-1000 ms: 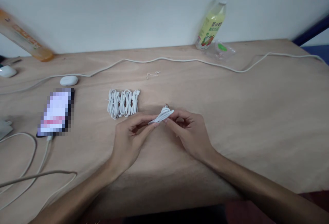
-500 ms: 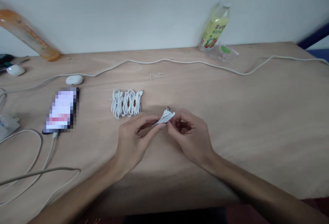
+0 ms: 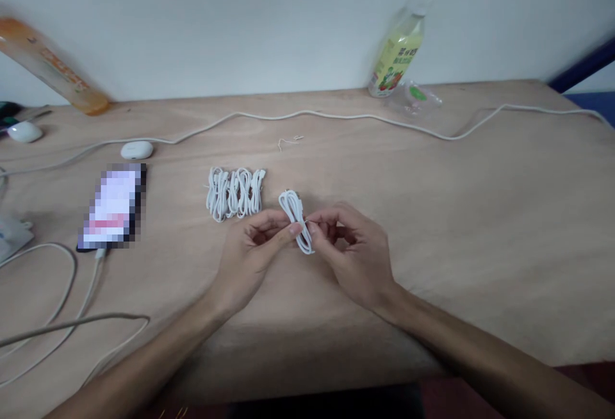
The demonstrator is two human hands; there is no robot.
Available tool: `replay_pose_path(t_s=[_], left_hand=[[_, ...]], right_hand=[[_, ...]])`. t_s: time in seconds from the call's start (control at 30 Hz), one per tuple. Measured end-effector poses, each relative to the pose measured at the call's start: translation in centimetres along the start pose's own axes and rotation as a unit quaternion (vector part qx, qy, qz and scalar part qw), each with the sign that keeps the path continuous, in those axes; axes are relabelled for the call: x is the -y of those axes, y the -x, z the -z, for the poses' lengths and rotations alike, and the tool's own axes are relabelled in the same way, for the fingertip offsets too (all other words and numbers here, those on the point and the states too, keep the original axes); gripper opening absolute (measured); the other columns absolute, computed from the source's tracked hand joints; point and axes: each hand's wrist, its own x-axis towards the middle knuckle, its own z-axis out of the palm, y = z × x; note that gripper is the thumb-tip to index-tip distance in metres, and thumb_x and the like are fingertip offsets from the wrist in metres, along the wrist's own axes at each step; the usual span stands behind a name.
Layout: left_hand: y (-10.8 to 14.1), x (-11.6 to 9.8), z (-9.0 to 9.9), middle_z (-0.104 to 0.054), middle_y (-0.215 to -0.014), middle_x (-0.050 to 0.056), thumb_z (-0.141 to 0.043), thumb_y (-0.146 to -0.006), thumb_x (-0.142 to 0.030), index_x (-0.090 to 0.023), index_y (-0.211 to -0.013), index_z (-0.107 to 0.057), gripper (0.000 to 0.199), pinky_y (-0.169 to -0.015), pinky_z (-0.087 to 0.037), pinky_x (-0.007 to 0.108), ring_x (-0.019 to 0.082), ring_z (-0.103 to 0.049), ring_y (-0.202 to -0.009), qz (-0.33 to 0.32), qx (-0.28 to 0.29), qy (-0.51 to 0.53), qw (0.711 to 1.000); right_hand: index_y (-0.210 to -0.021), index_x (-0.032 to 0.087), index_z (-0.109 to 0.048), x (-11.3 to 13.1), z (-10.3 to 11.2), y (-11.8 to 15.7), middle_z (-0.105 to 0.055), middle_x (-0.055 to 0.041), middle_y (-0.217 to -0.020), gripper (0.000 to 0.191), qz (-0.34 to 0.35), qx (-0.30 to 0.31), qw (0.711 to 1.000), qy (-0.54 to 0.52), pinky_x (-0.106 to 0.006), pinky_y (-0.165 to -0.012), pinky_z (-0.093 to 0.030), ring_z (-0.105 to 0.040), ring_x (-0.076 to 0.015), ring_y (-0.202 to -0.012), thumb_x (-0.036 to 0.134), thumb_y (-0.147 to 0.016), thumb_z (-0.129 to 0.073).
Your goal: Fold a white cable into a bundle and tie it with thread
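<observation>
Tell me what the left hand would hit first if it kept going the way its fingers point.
The left hand points up and right, so it would first meet the small coiled white cable bundle it pinches, then the right hand just beyond. Depth is hard to judge from this one view.

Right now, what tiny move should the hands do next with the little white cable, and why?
Probably set the coiled white cable down beside the row of bundled cables on the table. The left hand and right hand both pinch it at its middle; it looks folded like those bundles, with bare table to their right.
</observation>
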Motion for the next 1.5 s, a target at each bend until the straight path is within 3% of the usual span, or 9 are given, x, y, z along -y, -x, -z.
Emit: replay_pose_path(t_s=[0.17, 0.33, 0.53, 0.77, 1.0, 1.2, 1.37, 1.5], left_hand=[[0.1, 0.5, 0.2, -0.085, -0.089, 0.002, -0.093, -0.083, -0.030, -0.022, -0.092, -0.087, 0.014, -0.083, -0.062, 0.021, 0.015, -0.078, -0.083, 0.031, 0.000, 0.036, 0.999], [-0.1, 0.0, 0.1, -0.085, -0.086, 0.001, -0.093, -0.083, -0.028, -0.022, -0.088, -0.086, 0.010, -0.081, -0.064, 0.024, 0.014, -0.076, -0.074, 0.012, -0.003, 0.012, 1.000], [0.0, -0.6, -0.2, -0.084, -0.078, -0.001, -0.088, -0.084, -0.020, -0.023, -0.086, -0.083, 0.007, -0.082, -0.065, 0.026, 0.016, -0.079, -0.076, -0.057, -0.035, -0.072, 0.995], [0.2, -0.5, -0.2, -0.087, -0.088, 0.004, -0.087, -0.086, -0.028, -0.022, -0.087, -0.080, 0.009, -0.083, -0.066, 0.035, 0.023, -0.081, -0.084, -0.056, -0.049, -0.109, 0.991], [0.3, -0.5, -0.3, -0.085, -0.085, 0.003, -0.090, -0.084, -0.031, -0.022, -0.084, -0.081, 0.013, -0.082, -0.065, 0.034, 0.023, -0.080, -0.083, -0.065, -0.053, -0.113, 0.990], [0.2, -0.7, -0.4, -0.079, -0.071, 0.000, -0.091, -0.083, -0.029, -0.022, -0.081, -0.082, 0.012, -0.079, -0.065, 0.031, 0.020, -0.078, -0.077, -0.034, -0.040, -0.078, 0.996], [-0.1, -0.3, -0.2, -0.085, -0.085, 0.004, -0.092, -0.083, -0.032, -0.020, -0.086, -0.085, 0.014, -0.081, -0.065, 0.032, 0.019, -0.078, -0.078, 0.033, -0.020, 0.023, 0.999], [-0.2, -0.2, 0.0, -0.085, -0.092, 0.007, -0.091, -0.086, -0.034, -0.019, -0.091, -0.086, 0.017, -0.082, -0.067, 0.035, 0.022, -0.079, -0.083, 0.069, 0.029, 0.108, 0.991]], right_hand=[[-0.082, 0.022, -0.080, 0.0, 0.0, -0.2, -0.066, 0.0031, -0.068, 0.009, -0.049, 0.006, 0.997, -0.051, -0.024, -0.055, -0.045, -0.055, -0.0112, -0.060, 0.018, -0.087, -0.074], [-0.082, 0.022, -0.080, -0.1, 0.0, -0.1, -0.066, 0.0027, -0.068, 0.009, -0.063, 0.014, 0.997, -0.049, -0.026, -0.055, -0.045, -0.055, -0.0121, -0.060, 0.022, -0.089, -0.074], [-0.087, 0.024, -0.082, 0.0, 0.3, -0.1, -0.068, 0.0022, -0.073, 0.012, -0.012, 0.012, 1.000, 0.024, -0.027, -0.057, -0.044, -0.057, -0.0130, -0.064, 0.021, -0.094, -0.073], [-0.087, 0.025, -0.080, 0.2, 0.5, 0.0, -0.069, 0.0012, -0.074, 0.015, 0.041, 0.009, 0.995, 0.088, -0.028, -0.057, -0.047, -0.059, -0.0146, -0.066, 0.017, -0.095, -0.071], [-0.086, 0.024, -0.079, 0.2, 0.4, 0.0, -0.068, 0.0017, -0.072, 0.016, 0.058, 0.005, 0.994, 0.088, -0.026, -0.055, -0.045, -0.059, -0.0136, -0.066, 0.013, -0.094, -0.071], [-0.080, 0.025, -0.077, 0.4, 0.2, 0.1, -0.066, 0.0029, -0.067, 0.017, 0.067, -0.023, 0.995, 0.070, -0.027, -0.054, -0.044, -0.058, -0.0136, -0.063, 0.011, -0.090, -0.074], [-0.079, 0.026, -0.079, 0.7, 0.3, -0.1, -0.066, 0.0026, -0.066, 0.014, 0.025, -0.016, 0.999, 0.034, -0.028, -0.054, -0.046, -0.057, -0.0137, -0.060, 0.016, -0.088, -0.076], [-0.078, 0.026, -0.081, 0.8, 0.6, -0.5, -0.065, 0.0034, -0.064, 0.011, -0.019, 0.005, 1.000, -0.023, -0.026, -0.050, -0.043, -0.053, -0.0116, -0.056, 0.018, -0.086, -0.078]])
